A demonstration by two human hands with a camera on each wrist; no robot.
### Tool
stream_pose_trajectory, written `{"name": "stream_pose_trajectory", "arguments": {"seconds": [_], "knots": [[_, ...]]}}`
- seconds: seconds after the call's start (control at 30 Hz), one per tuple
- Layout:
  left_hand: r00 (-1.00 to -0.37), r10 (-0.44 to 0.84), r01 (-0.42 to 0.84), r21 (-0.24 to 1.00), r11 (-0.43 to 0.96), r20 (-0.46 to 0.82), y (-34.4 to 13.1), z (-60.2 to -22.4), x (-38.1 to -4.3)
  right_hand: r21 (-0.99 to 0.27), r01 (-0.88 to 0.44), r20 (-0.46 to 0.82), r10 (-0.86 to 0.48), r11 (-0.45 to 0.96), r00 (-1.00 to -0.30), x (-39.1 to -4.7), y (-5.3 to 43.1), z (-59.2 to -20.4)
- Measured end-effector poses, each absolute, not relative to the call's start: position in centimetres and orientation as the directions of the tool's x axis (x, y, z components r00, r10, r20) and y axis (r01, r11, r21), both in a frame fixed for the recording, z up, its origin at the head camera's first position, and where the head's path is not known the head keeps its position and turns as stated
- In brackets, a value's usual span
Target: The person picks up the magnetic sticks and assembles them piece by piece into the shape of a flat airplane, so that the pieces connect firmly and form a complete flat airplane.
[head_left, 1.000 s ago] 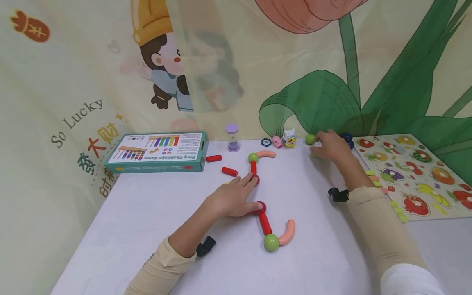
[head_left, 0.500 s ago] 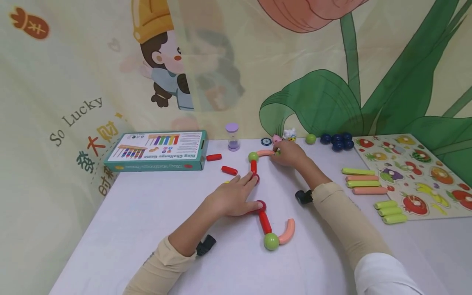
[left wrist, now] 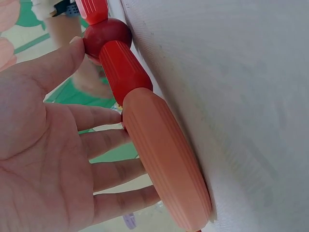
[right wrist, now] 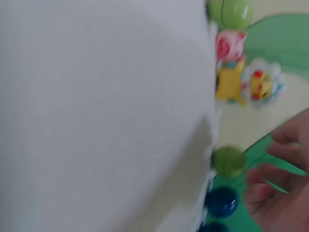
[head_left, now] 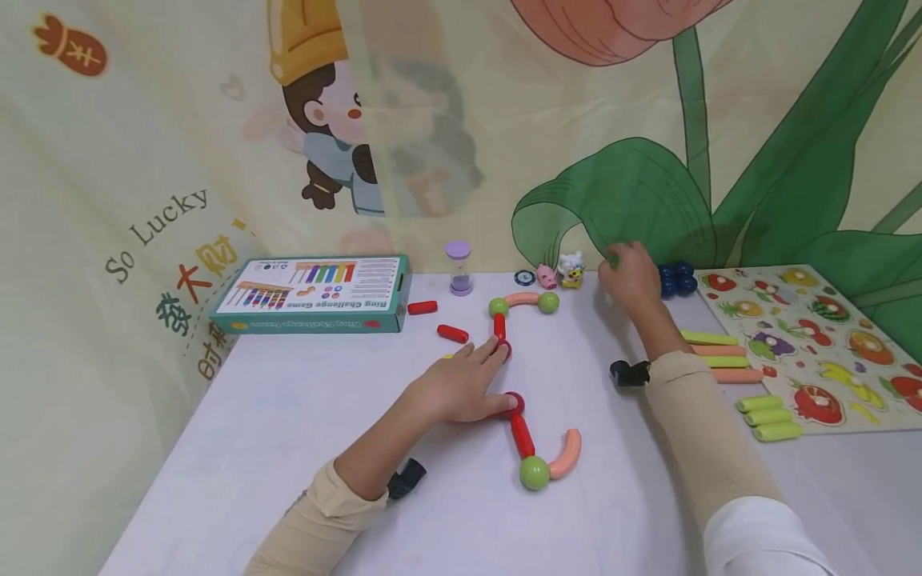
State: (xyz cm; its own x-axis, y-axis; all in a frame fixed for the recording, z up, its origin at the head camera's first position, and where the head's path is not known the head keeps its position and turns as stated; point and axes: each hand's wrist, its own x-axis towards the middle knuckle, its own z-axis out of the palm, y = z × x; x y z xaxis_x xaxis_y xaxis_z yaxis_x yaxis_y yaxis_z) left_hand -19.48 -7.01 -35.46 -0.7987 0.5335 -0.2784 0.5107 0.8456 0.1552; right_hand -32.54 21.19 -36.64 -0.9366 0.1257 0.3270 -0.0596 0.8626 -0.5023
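Note:
My left hand (head_left: 457, 388) lies over a figure of magnetic sticks and balls, fingers straight. In the left wrist view, its thumb touches a dark red ball (left wrist: 108, 38) and its fingertips lie along a peach stick (left wrist: 166, 154) joined to a red stick (left wrist: 123, 70). The figure's upper arm has a curved peach stick (head_left: 522, 298) with a green ball (head_left: 549, 302) at its end. Its lower arm has another curved stick (head_left: 566, 454) by a green ball (head_left: 535, 473). My right hand (head_left: 630, 276) reaches toward a loose green ball (right wrist: 228, 161), fingers parted and apart from it.
At the back stand a game box (head_left: 313, 294), an hourglass (head_left: 458, 268), a pig figure (head_left: 547, 277) and several blue balls (head_left: 677, 278). Loose red sticks (head_left: 452, 334) lie left. Green sticks (head_left: 768, 417) and a fruit board (head_left: 828, 344) are on the right.
My right hand has carried a green ball to the upper curved stick's end, let it go there, and moved back right toward the other green ball. The left hand has stayed in place.

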Motion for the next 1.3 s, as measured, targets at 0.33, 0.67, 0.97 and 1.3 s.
{"name": "stream_pose_trajectory", "arguments": {"seconds": [0.33, 0.67, 0.97, 1.3], "knots": [[-0.798, 0.523, 0.505, 0.141, 0.852, -0.300, -6.8, -35.5, -19.6, -0.317, -0.235, -0.176, -0.301, 0.919, -0.937, -30.8, 21.9, -36.5], [-0.799, 0.530, 0.505, 0.163, 0.848, -0.285, -6.9, -35.6, -19.5, -0.647, -0.462, -0.329, -0.769, 0.606, -0.548, -19.7, 18.2, -36.8], [-0.801, 0.529, 0.507, 0.152, 0.848, -0.282, -7.0, -35.3, -19.5, -0.581, -0.572, -0.238, -0.794, 0.578, -0.560, -16.3, 17.3, -36.9], [-0.796, 0.529, 0.506, 0.156, 0.848, -0.294, -6.9, -35.2, -19.5, -0.409, -0.409, -0.044, -0.466, 0.816, -0.884, -20.4, 24.7, -34.6]]}}
